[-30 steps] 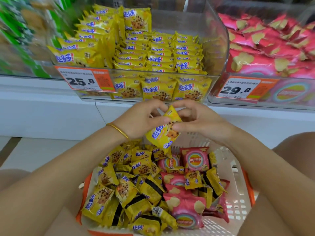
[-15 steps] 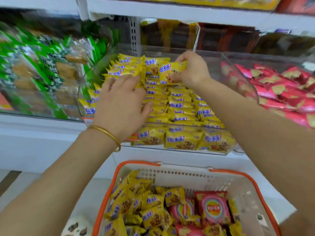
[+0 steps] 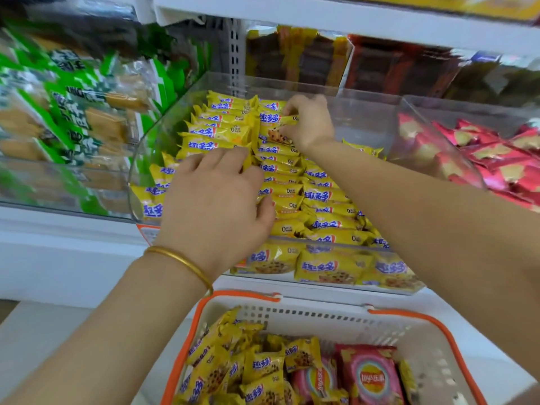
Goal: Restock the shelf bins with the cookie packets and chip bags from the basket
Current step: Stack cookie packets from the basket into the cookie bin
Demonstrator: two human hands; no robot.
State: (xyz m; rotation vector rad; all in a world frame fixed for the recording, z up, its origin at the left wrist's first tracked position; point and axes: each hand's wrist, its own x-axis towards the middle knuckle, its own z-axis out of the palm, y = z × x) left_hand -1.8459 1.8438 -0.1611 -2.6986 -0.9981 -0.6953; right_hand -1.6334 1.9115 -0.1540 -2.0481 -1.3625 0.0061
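A clear plastic shelf bin [image 3: 365, 112] holds rows of yellow cookie packets [image 3: 318, 197]. My right hand [image 3: 311, 122] reaches to the back of the middle row and pinches one yellow cookie packet [image 3: 276, 127], standing it among the others. My left hand [image 3: 216, 200] lies flat with spread fingers on the left row of packets, pressing them. Below, the white basket with an orange rim [image 3: 321, 317] holds more yellow cookie packets [image 3: 263, 366] and pink chip bags [image 3: 371, 375].
A bin of pink chip bags [image 3: 479, 159] stands to the right, a bin of green packets [image 3: 73, 118] to the left. Dark packets [image 3: 306, 59] fill the shelf behind. A white shelf board [image 3: 321, 16] runs overhead. A price tag [image 3: 149, 233] shows under my left hand.
Both hands rose from the basket to the cookie bin, my right hand carrying one packet. Since half a second ago the right hand lowered the packet into the back row; the left hand stays pressing.
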